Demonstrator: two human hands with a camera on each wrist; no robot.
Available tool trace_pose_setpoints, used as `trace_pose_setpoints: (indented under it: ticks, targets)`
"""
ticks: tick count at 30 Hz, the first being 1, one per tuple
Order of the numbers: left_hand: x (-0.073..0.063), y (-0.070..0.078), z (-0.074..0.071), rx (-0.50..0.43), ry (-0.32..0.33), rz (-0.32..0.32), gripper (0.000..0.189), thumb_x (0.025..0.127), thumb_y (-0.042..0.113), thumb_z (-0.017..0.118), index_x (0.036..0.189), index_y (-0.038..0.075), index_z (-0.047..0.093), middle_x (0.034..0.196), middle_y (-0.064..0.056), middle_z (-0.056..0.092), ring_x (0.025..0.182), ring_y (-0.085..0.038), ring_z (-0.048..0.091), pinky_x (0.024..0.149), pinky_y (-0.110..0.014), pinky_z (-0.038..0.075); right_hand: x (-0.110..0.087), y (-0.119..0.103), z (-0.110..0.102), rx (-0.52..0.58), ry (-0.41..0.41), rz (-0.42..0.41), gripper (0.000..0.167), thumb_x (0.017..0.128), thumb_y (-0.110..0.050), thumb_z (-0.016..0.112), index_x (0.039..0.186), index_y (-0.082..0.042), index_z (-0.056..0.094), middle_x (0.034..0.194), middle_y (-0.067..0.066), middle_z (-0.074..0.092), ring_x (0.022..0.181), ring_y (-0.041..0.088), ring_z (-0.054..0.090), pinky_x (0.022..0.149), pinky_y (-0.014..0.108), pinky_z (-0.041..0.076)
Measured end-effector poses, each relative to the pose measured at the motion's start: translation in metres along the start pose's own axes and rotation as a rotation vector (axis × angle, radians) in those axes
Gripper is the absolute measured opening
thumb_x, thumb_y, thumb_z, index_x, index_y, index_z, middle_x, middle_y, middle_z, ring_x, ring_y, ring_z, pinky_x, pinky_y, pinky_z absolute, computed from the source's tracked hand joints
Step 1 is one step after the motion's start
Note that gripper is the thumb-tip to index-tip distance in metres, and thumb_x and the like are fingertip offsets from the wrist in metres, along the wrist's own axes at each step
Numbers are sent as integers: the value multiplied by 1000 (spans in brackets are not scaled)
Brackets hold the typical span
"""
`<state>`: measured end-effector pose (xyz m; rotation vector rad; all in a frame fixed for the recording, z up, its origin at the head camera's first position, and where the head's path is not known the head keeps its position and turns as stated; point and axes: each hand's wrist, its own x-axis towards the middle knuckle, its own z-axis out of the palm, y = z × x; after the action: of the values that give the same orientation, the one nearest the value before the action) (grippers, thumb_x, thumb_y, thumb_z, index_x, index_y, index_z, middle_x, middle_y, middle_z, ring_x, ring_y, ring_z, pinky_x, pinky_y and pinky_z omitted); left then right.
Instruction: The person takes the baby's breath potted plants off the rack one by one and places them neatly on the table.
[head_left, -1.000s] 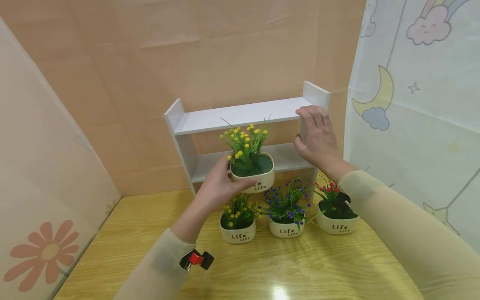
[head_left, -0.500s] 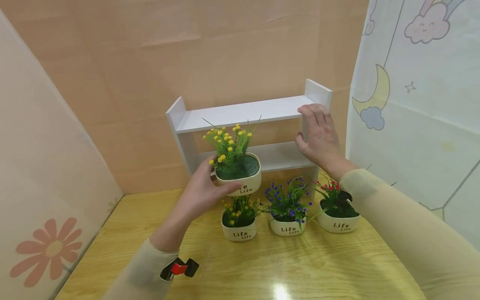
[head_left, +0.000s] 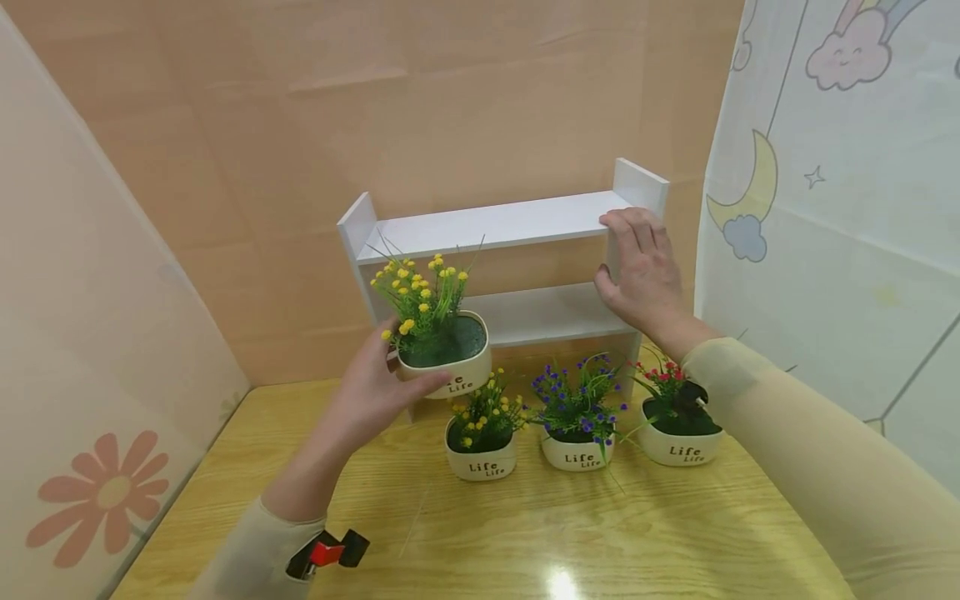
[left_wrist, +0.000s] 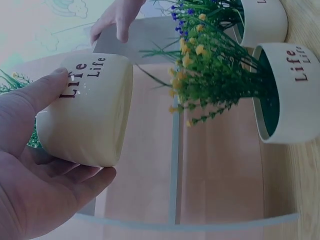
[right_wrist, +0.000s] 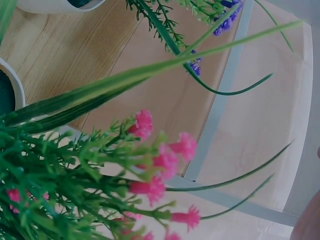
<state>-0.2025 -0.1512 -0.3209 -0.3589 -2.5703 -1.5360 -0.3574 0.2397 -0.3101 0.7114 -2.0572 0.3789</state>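
Observation:
My left hand (head_left: 375,392) grips a cream oval pot (left_wrist: 90,110) with yellow flowers, thumb on its lettered front and fingers behind. The pot hangs in front of the left part of a white two-tier shelf (head_left: 495,225). My right hand (head_left: 645,271) holds the shelf's top board at its right front corner, fingertips over the edge and thumb below. On the table stand three similar pots in a row: another yellow-flowered pot (head_left: 482,462), a purple-flowered pot (head_left: 577,454) and a red-flowered pot (head_left: 682,446), partly behind the right sleeve.
The wooden table (head_left: 525,533) extends in front of the pots. A peach cloth (head_left: 487,100) hangs behind the shelf, and a printed cloth (head_left: 840,250) stands to the right. Long grass blades (right_wrist: 150,70) cross much of the right wrist view.
My left hand has carried the yellow-flowered pot leftward and slightly down, from the shelf's middle toward its left side. My right hand has stayed on the shelf corner.

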Motion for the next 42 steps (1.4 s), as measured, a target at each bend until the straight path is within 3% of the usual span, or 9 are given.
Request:
trace_pose_setpoints:
  ticks: [3,11,22,26,35,42]
  targets:
    - [-3,-5,-8,37,10,5,101,89,39,96,170,19,38,165,-7,47,153,-43,46,115,-59,50,0,-1,1,-1,-3,3,68,89,-6,65,153,0,43,153,23,45,148,46,33,129,50,23]
    - [-9,-21,-22,68,13,44,94,91,38,94,168,26,42,165,-3,48,154,-33,46,122,-60,41,1,-2,2,-18,-18,9,69,89,-7,66,153,0,42,154,22,44,149,45,32,129,51,22]
    - [-21,-39,-38,88,25,-63,105,91,49,92,173,25,32,174,-9,37,156,-52,39,111,-61,52,1,-2,3,-16,-32,27,68,90,-7,67,153,-1,43,154,21,44,148,44,32,128,51,24]
    - [-25,-44,-41,88,28,-74,103,91,48,92,171,21,34,172,-11,38,156,-52,38,113,-61,50,0,-1,3,-15,-32,27,68,90,-7,67,154,-1,43,154,21,44,148,44,32,128,51,24]
    - [-31,-56,-46,123,13,-124,118,91,57,89,176,13,20,178,-19,26,153,-61,37,112,-65,50,1,-1,4,-6,-24,22,68,90,-6,66,154,0,43,155,21,44,149,43,32,128,51,23]
    - [-33,-72,-47,120,20,-64,102,92,47,91,171,17,34,172,-14,40,156,-52,38,117,-64,44,1,0,4,-6,-16,10,67,90,-7,66,153,0,43,153,22,45,147,44,33,127,52,24]
